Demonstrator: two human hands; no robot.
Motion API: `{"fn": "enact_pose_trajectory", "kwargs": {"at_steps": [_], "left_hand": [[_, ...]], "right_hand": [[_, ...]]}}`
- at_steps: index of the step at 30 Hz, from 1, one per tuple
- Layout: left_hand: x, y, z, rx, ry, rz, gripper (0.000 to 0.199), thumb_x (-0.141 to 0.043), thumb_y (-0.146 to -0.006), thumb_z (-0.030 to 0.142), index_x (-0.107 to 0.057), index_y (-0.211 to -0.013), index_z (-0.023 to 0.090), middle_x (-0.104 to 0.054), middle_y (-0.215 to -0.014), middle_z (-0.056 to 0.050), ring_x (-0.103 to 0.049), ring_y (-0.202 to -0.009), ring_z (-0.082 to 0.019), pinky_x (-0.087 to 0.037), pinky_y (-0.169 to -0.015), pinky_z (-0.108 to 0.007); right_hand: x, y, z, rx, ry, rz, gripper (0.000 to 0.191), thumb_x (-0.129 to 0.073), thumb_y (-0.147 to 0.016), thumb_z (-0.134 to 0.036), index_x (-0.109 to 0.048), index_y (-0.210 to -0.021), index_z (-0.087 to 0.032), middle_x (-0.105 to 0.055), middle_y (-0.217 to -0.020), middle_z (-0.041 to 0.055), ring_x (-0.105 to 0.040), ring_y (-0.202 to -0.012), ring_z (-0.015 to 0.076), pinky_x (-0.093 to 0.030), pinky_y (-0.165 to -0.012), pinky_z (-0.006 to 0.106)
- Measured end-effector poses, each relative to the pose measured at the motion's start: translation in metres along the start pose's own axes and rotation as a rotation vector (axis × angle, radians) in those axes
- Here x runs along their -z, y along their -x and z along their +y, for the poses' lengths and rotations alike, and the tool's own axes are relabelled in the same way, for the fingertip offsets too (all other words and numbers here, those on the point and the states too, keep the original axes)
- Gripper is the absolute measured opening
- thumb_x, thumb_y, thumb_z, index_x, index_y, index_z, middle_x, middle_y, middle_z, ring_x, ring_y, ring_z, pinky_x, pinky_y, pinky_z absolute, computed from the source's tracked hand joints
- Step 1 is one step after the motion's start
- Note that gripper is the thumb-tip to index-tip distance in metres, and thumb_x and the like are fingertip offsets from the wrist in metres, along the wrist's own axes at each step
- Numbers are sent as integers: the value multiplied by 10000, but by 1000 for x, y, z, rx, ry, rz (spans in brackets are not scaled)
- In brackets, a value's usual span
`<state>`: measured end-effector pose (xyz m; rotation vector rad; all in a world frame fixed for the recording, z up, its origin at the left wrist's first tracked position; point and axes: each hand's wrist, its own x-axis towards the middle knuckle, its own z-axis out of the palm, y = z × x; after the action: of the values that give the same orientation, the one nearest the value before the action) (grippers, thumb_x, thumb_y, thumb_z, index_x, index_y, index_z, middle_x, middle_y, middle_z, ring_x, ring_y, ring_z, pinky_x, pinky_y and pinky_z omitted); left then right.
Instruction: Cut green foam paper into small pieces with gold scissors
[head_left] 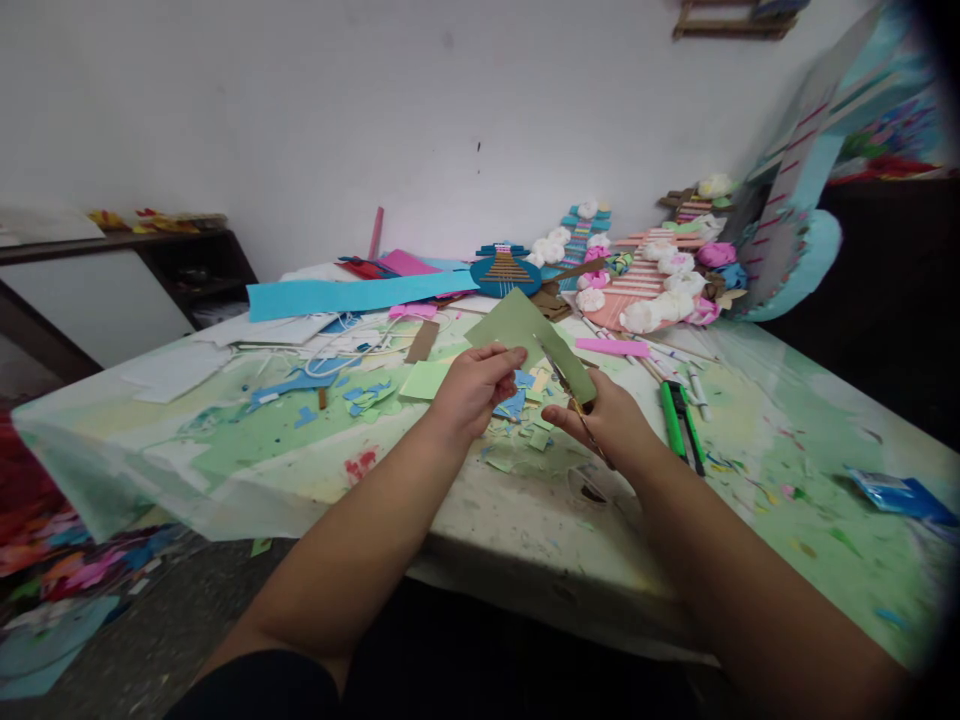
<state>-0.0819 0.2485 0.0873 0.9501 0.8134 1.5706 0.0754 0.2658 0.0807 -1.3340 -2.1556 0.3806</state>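
Observation:
My left hand [478, 388] pinches the lower left edge of an olive-green paper sheet [511, 320], raised over the table. A pair of scissors [553, 362] is in my right hand [619, 425], with its fingers in the handles. The blades point up and to the left and lie across the sheet, a strip of which hangs to their right near my right fingers. Whether the blades are fully closed I cannot make out. Beneath my hands lie small blue, green and cream paper scraps [538, 438], and a light green paper piece [424, 381] is beside my left hand.
A green utility knife [681, 425] lies right of my right hand, near some white pens [697, 390]. Behind are a long blue strip [360, 292], a blue paper-craft guitar [504, 272] and pink craft pieces [645, 275]. A blue packet [900, 495] sits far right.

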Motion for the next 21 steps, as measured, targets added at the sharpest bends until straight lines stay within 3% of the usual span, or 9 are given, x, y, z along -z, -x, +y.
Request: {"fn": "enact_pose_trajectory", "kwargs": {"at_steps": [21], "left_hand": [[-1, 0, -1, 64, 117, -23, 245, -635, -546, 247, -408, -564, 156, -342, -468, 74, -353, -415, -25, -313, -419, -163]], "right_hand": [[1, -1, 2, 18, 77, 47, 568, -475, -524, -655, -476, -860, -197, -579, -685, 51, -521, -636, 202, -322, -504, 247]]}}
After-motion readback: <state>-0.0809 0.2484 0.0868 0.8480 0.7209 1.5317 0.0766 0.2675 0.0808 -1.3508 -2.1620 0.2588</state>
